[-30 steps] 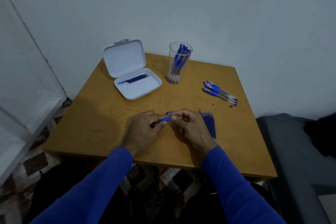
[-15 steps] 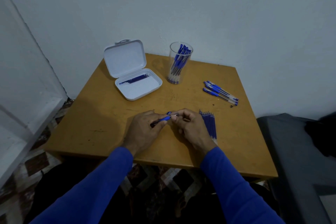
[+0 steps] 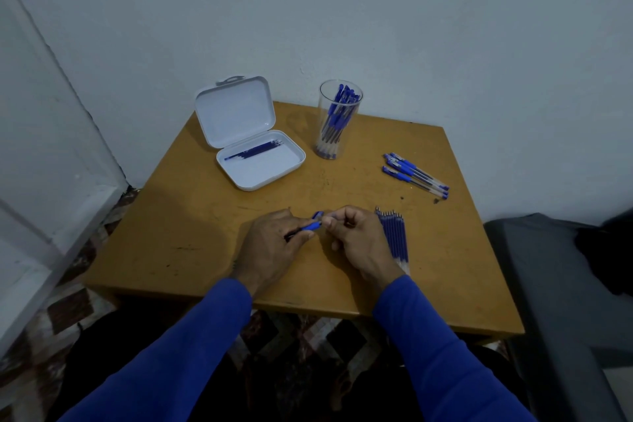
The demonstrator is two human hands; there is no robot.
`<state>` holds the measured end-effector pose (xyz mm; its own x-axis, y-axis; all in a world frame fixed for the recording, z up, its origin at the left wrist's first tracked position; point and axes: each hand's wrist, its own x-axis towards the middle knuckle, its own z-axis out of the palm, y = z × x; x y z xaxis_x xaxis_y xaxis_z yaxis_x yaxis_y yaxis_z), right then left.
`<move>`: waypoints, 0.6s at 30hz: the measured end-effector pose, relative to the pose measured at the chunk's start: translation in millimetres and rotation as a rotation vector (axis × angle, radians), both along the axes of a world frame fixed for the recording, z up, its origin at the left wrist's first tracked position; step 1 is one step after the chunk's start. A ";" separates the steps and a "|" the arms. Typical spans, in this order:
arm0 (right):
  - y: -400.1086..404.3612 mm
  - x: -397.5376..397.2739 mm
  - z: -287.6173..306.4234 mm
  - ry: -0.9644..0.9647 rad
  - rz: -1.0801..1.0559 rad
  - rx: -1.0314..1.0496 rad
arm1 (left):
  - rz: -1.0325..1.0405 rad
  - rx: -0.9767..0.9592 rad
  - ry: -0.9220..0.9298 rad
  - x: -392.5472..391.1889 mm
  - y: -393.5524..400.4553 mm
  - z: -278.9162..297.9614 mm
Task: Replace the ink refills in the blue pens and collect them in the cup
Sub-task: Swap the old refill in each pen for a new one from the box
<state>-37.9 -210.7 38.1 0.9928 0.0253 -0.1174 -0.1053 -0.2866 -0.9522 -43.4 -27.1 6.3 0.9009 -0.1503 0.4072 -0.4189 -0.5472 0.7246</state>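
Two hands meet over the near middle of the wooden table [image 3: 191, 236], both working on one blue pen [image 3: 308, 227]. The left hand [image 3: 270, 247] has its fingers curled round the pen's barrel, with the blue grip section poking out toward the right hand [image 3: 356, 243]. The right hand's thumb and forefinger pinch at the pen's tip end; what exactly they grip there is too small to make out. Just beside the right hand, touching its outer edge, lies a neat row of blue refills [image 3: 395, 236]. Farther back on the right, a small bunch of loose pens [image 3: 414, 175] lies on the table. A clear cup [image 3: 337, 120] stands upright at the back, holding many blue pens. To its left an open white case [image 3: 253, 144] holds a few dark refills.
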 end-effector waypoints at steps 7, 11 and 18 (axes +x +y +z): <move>-1.0 10.3 7.8 0.005 -0.099 -0.131 | 0.096 -0.053 0.019 -1.0 -1.9 4.0; 9.5 20.2 7.0 -0.055 -0.035 -0.427 | 0.111 -0.043 0.023 -1.4 -1.8 4.3; 24.2 22.7 13.8 -0.082 0.067 -0.614 | 0.105 -0.034 0.023 -0.9 -0.6 1.9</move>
<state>-15.2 -186.4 51.9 0.9978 0.0396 -0.0539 -0.0020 -0.7880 -0.6157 -44.3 -27.7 8.2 0.9200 -0.0409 0.3899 -0.3437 -0.5624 0.7520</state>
